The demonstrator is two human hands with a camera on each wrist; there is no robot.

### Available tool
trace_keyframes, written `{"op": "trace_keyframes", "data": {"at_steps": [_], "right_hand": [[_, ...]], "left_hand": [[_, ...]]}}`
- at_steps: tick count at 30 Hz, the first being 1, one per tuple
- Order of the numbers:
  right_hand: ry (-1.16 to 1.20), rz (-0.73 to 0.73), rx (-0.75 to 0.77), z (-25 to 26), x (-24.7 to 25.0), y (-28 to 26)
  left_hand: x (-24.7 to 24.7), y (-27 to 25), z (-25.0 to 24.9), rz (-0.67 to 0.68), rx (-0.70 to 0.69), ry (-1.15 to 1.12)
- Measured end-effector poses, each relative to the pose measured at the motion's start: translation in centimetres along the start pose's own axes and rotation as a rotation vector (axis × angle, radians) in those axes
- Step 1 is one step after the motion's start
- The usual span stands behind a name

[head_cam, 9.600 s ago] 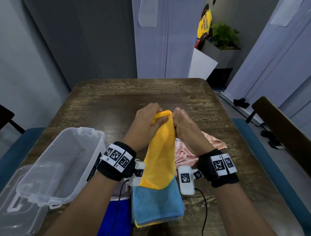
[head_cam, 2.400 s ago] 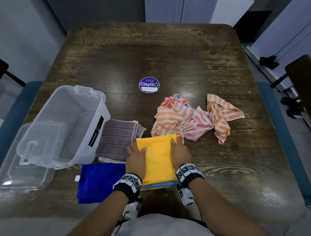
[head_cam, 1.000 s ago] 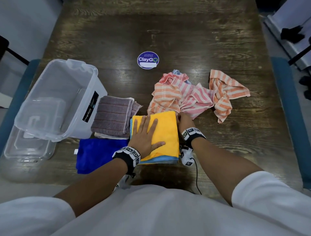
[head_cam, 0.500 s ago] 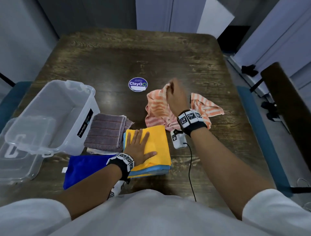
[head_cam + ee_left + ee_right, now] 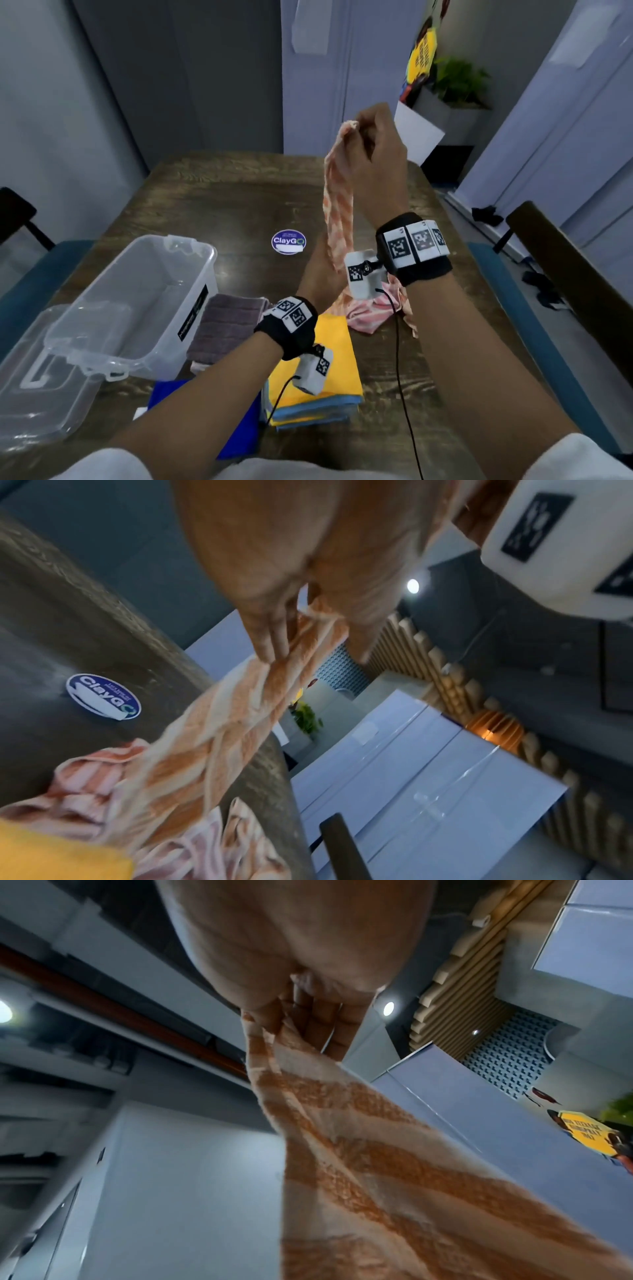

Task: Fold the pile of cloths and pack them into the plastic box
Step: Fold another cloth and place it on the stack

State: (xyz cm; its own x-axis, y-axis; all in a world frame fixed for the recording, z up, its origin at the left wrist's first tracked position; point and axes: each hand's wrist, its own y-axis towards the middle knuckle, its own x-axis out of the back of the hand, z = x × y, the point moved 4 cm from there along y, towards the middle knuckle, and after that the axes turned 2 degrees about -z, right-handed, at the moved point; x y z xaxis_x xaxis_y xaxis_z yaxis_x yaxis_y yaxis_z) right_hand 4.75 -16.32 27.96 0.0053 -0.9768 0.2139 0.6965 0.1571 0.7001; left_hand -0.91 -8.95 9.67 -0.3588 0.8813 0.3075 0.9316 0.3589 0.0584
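Right grip (image 5: pixel 373 150) pinches the top of a striped cloth (image 5: pixel 337 212) and has lifted it high off the bench (image 5: pixel 222 192). Left grip (image 5: pixel 318 270) was flat on the yellow cloth (image 5: pixel 329 377) a moment ago. Now it holds the striped cloth lower down, so a new fold is starting. The plastic box (image 5: pixel 144 308) sits on the left with no cloth in it yet.

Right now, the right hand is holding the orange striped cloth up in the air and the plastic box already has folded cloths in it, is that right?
No. The head view shows the plastic box empty; the folded cloths lie beside it on the table. The right hand does hold the orange striped cloth up in the air.
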Motion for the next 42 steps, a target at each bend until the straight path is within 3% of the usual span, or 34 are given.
{"op": "trace_keyframes", "data": {"at_steps": [3, 11, 15, 20, 24, 32, 37, 42], "right_hand": [[0.026, -0.069, -0.009, 0.5, 1.6, 1.0], [-0.018, -0.139, -0.154, -3.4, 2.6, 1.6], [0.041, -0.186, -0.11, -2.5, 2.8, 2.0], [0.148, -0.27, -0.072, -1.8, 3.7, 1.9], [0.139, -0.249, -0.107, -2.3, 3.6, 1.5], [0.091, -0.124, -0.215, -4.3, 1.9, -1.8], [0.135, -0.105, -0.273, -4.7, 1.7, -2.9], [0.151, -0.075, -0.391, -5.4, 1.4, -3.8]], "left_hand": [[2.8, 0.2, -1.9, -0.218, -0.118, -0.155], [11.1, 3.1, -5.0, -0.439, -0.143, -0.026], [13.9, 3.1, -7.9, -0.535, -0.267, -0.127], [16.1, 1.8, -10.6, -0.496, -0.405, -0.196], [16.9, 1.3, -11.4, -0.487, -0.409, -0.173], [15.3, 0.1, -8.0, -0.373, -0.303, -0.095], [16.1, 0.2, -5.8, -0.417, -0.155, -0.198], [15.8, -0.1, -4.1, -0.326, -0.108, -0.269]]}}
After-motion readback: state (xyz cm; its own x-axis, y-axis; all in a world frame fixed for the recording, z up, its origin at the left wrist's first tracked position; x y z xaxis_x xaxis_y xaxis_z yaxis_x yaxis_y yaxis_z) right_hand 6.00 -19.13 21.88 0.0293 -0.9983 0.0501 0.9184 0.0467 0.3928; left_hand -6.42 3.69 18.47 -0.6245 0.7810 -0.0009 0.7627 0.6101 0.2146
